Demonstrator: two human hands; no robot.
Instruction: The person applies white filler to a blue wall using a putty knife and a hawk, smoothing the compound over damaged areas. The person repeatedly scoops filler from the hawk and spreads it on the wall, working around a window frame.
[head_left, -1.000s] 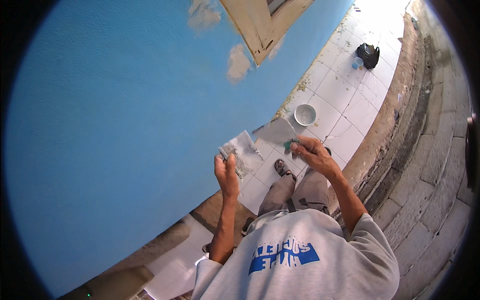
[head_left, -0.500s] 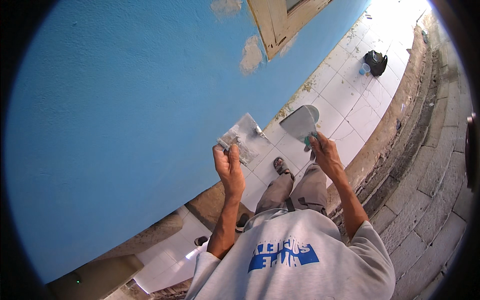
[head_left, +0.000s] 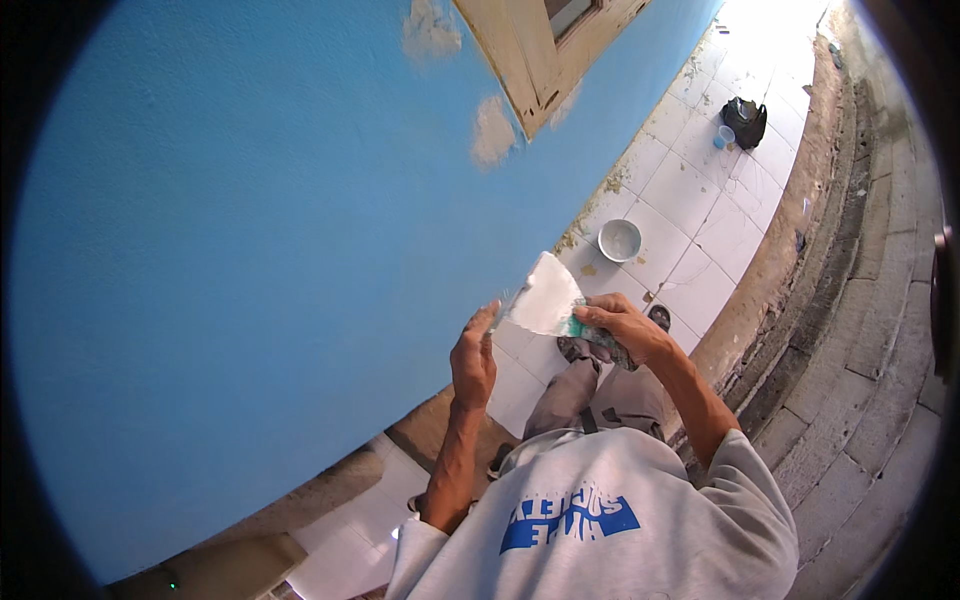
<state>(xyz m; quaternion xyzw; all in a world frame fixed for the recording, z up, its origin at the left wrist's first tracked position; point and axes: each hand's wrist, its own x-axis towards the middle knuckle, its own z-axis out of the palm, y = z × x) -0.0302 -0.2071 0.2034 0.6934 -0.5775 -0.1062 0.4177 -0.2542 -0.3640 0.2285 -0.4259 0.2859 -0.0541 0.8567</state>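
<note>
My right hand [head_left: 628, 328] is wrapped round the handle of a putty knife [head_left: 545, 297]. Its broad blade looks bright white, with a bit of green where it meets the handle; I cannot tell whether the white is putty or glare. Close to the blade's left edge, my left hand [head_left: 473, 362] pinches a flat rectangular scraper plate [head_left: 497, 318], now turned nearly edge-on and mostly hidden. Blade and plate are very near each other, perhaps touching. Both hands are in front of the blue wall's lower edge, above the tiled floor.
A bowl with pale contents [head_left: 620, 241] stands on the white tiles [head_left: 683, 187]. Farther off are a black plastic bag [head_left: 745, 122] and a bluish cup [head_left: 724, 137]. The blue wall [head_left: 250, 260] has pale patches [head_left: 493, 132] near a wooden frame [head_left: 520, 70]. Stone steps [head_left: 850, 330] curve along the right.
The putty knife has moved left and turned, meeting the scraper plate, which has tipped nearly edge-on. The bowl, earlier mostly behind the putty knife, now shows fully.
</note>
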